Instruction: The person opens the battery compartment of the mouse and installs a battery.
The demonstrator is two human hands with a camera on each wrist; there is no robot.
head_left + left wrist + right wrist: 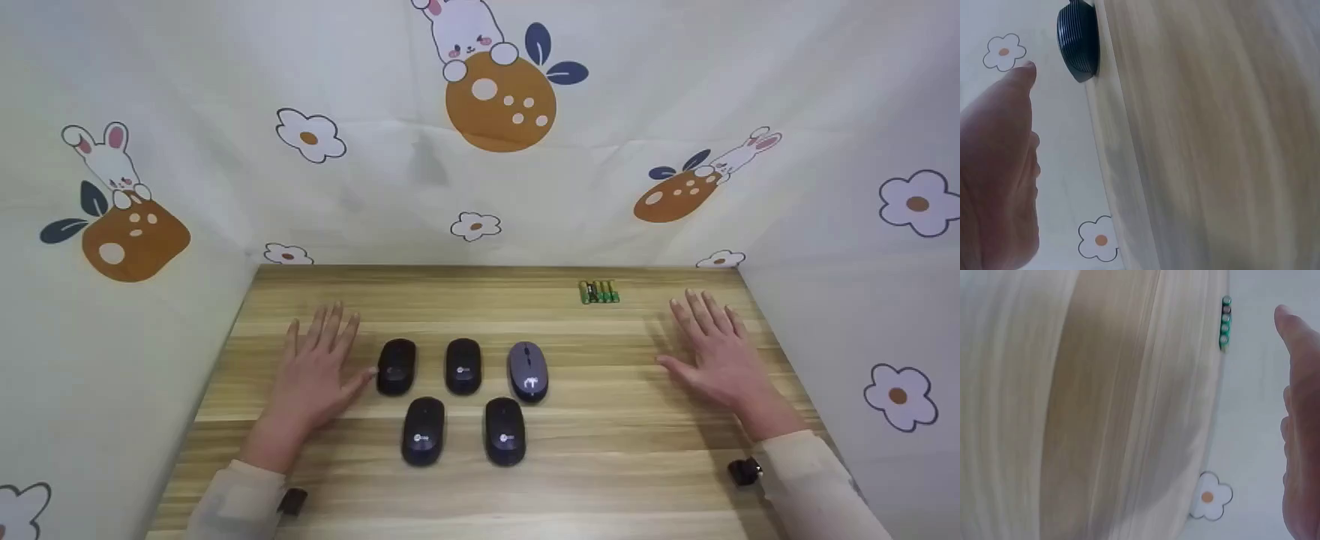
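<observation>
Item, a cream cloth backdrop printed with rabbits, oranges and flowers (375,202), walling three sides, we suppose to screen off the surroundings. Item, a pale wood-grain table (600,450), bearing all below. Item, two bare hands: the left hand (311,386), grip spread, its thumb just beside a mouse, and the right hand (720,364), grip likewise spread; neither holds anything, and we cannot tell whether either palm touches the wood. They flank the goods, perhaps so as not to cover them. Item, four black oval plastic computer mice (463,367) and one slate-grey oval plastic computer mouse (529,372), between the hands, nearer the left: three in a far row, grey rightmost, two staggered nearer us, spaced, we judge, so that each can be grasped singly. Item, a row of small green-and-gold cylindrical batteries (599,292), one darker, towards the far edge at right, laid side by side probably against rolling.
</observation>
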